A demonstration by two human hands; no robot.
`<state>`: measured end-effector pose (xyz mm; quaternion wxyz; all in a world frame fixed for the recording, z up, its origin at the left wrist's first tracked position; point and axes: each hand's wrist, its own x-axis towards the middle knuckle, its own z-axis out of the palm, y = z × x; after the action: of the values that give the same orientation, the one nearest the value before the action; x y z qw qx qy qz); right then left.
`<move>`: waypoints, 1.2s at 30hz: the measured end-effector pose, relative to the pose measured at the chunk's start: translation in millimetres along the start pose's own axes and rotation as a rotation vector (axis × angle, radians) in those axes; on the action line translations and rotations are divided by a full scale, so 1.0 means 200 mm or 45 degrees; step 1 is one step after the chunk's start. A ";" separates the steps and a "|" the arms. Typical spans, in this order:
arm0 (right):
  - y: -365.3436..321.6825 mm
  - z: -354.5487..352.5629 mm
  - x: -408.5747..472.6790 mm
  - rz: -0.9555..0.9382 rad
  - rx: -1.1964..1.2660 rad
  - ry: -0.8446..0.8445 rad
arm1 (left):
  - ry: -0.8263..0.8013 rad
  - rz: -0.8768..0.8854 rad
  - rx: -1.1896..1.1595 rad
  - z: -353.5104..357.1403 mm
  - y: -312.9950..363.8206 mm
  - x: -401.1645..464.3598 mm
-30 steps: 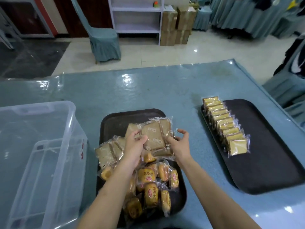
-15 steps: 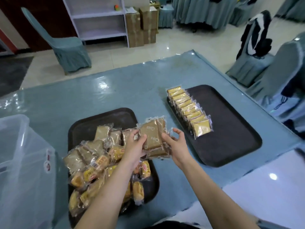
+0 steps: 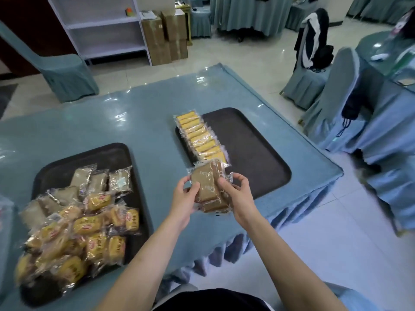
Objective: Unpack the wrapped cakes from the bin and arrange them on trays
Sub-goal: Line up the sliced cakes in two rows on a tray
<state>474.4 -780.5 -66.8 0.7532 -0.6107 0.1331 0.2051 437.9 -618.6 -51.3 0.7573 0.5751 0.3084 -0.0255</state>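
Table: covered with a blue-green cloth under clear film. Beyond its far edge stand a covered chair, a white shelving unit and stacked cardboard boxes. A dark garment drapes a chair to the table's right.

left tray: cake pile | right tray: cake row (left edge)

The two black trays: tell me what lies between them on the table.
In the head view, only bare blue tablecloth lies between the left tray and the right tray; the hands' brown cakes hover nearer.
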 end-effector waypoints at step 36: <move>-0.43 -1.02 0.98 0.206 -0.295 -0.027 | 0.036 -0.174 0.060 1.22 -0.34 0.81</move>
<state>697.4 -965.0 -124.3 0.6600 -0.6786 0.1493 0.2857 648.4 -806.9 -153.6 0.7356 0.5707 0.3569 -0.0764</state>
